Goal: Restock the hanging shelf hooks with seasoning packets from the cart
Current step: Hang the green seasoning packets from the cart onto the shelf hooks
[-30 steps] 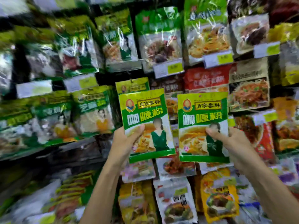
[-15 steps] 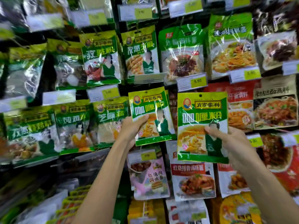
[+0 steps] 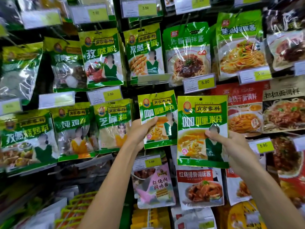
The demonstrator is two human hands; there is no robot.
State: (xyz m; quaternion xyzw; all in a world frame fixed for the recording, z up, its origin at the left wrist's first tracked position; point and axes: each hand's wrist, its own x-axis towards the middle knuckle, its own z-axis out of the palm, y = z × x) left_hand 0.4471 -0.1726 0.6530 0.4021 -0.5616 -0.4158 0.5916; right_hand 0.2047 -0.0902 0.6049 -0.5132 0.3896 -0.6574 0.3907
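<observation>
**Head view, far shelf wall**

1. Glossy green-and-yellow flat film curry seasoning packet (image 3: pixel 156 111). Your left hand (image 3: pixel 142 129) grips it at the lower left, thumb across the front and fingers behind. Its top is raised against the far display, under a clear plastic tag holder (image 3: pixel 152 79). You cannot tell whether its hole sits on a hook. The low grip likely leaves the top edge free to meet the peg.

2. Second, matching green-and-yellow curry packet (image 3: pixel 203 113), nearer to you and to the right of the first. Your right hand (image 3: pixel 231 146) pinches it, thumb on the front at mid-height and fingers behind. Its round punched hole (image 3: pixel 200 99) at top centre shows bare, so this one is judged not yet hung and waiting its turn.

3. Materials: thin reflective film, crinkled, rectangular with sealed edges. Expect it to flex and slip, so a firm pinch suits it.

4. Surroundings: a hanging green sesame packet (image 3: pixel 113 126) to the left, a pink packet (image 3: pixel 153 184) and a red-and-white rib-sauce packet (image 3: pixel 199 185) below, and a yellow price label (image 3: pixel 151 161). The cart is not in view.
</observation>
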